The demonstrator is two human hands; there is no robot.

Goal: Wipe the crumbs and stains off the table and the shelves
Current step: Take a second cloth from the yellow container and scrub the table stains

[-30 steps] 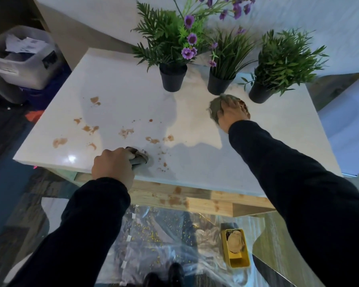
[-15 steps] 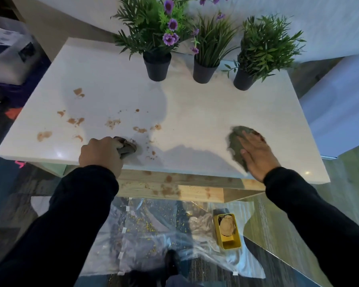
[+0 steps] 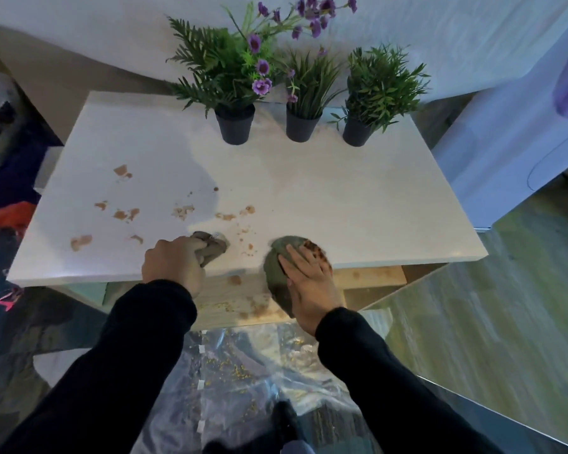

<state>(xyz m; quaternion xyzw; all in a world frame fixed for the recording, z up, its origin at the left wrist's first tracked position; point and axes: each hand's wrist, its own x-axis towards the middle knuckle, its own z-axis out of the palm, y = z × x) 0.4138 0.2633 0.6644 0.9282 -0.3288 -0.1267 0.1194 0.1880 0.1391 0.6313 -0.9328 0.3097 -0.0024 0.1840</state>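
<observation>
Lying under both hands [image 3: 310, 280], cloths [image 3: 276, 273] touch table [image 3: 341, 198].

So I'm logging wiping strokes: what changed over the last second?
The right hand swept its green cloth from beside the pots back to the table's near edge, then left along it; the cloth now overhangs the edge. The left hand stayed put, gripping its bunched rag. Brown stains and the three potted plants stayed as they were.

The light was dim and bluish. A soft shadow fell across the table [image 3: 358, 204] centre. Wide-angle distortion bent the edges, and the near right floor was blurred.
</observation>
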